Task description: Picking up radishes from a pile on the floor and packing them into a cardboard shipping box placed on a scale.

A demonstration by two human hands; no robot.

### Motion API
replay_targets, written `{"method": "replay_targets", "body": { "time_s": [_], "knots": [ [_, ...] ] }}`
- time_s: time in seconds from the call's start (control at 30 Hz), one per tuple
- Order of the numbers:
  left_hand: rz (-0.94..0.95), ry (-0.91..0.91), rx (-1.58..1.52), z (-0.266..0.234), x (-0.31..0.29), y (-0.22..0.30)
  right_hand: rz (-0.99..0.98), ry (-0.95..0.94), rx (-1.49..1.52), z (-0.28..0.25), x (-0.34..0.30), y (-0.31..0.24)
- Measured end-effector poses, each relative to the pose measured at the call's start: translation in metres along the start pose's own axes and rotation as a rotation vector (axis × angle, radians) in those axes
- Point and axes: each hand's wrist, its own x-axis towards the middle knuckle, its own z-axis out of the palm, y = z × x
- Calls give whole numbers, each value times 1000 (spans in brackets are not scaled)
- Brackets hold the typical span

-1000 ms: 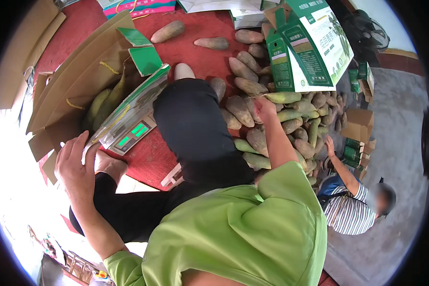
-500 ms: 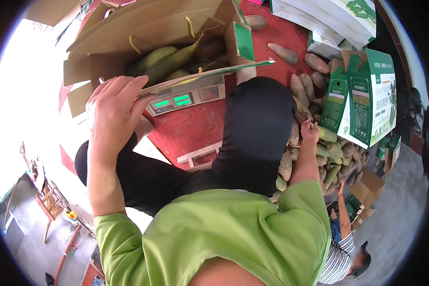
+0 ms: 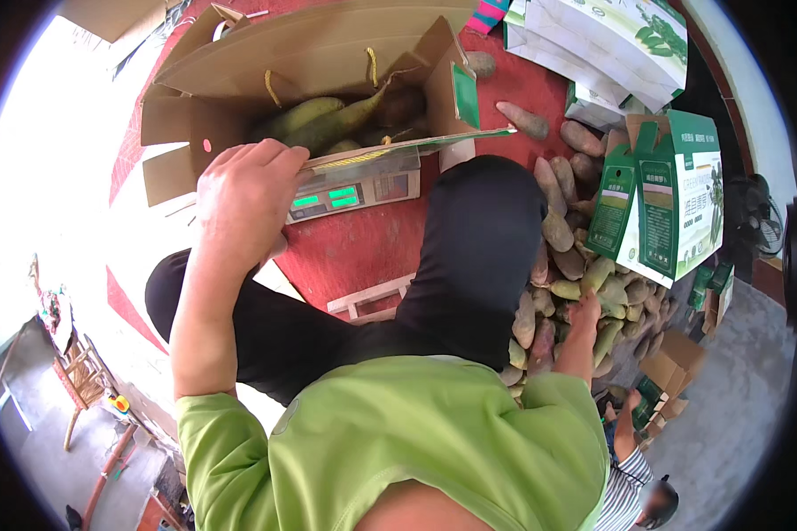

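Okay, I see the left hand (image 3: pixel 250 196), fingers bent at the near edge of the open carton (image 3: pixel 314 62); the right hand (image 3: pixel 584 310) curls its fingers against a green radish (image 3: pixel 599 273) on the heap (image 3: pixel 636 296). Whether either grips, I can't tell.

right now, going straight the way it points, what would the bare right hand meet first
The right hand would likely meet the pale-green, elongated vegetable just ahead; depth leaves actual contact unclear.

two hands (image 3: pixel 250 190) (image 3: pixel 586 310), one scale (image 3: pixel 390 188), three lit displays (image 3: pixel 343 192), one yellow-roped box (image 3: pixel 319 57), one co-worker (image 3: pixel 625 491), radishes (image 3: pixel 558 232) past counting
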Motion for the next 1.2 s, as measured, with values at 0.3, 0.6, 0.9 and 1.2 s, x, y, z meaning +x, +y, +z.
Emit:
{"method": "replay_targets", "body": {
  "time_s": [0.3,0.6,0.9,1.2],
  "knots": [
    [-29,-48,21,-2,-4,0,30,-458,-162,-63,-121,-56],
    [-30,-81,36,2,-6,-4,-706,-772,-411,26,-321,-159],
    [-41,-112,74,3,-2,-6,-2141,-990,-781,185,-513,-238],
    [-63,-134,81,2,-2,-6,-2702,-376,-1506,278,-572,-130]
  ]
}}
